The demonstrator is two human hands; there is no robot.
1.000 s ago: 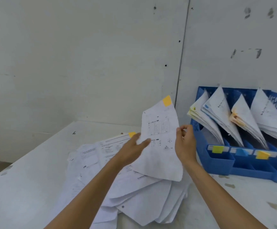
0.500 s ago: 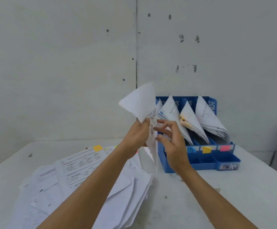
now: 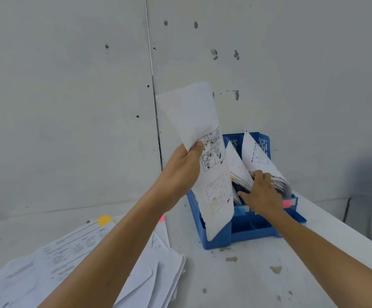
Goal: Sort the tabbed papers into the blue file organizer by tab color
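Tabbed papers [image 3: 74,263] lie heaped on the table [image 3: 236,281] at the near left, with a yellow tab [image 3: 104,219] and a pink tab [image 3: 161,218] at the far edge. Beyond, the left hand [image 3: 184,170] grips one sheet [image 3: 194,116] upright, its lower end hanging before the blue file organizer [image 3: 254,230]. The right hand [image 3: 261,193] reaches into the organizer, fingers pressed against the filed papers [image 3: 256,156], thumb spread, grasping nothing.
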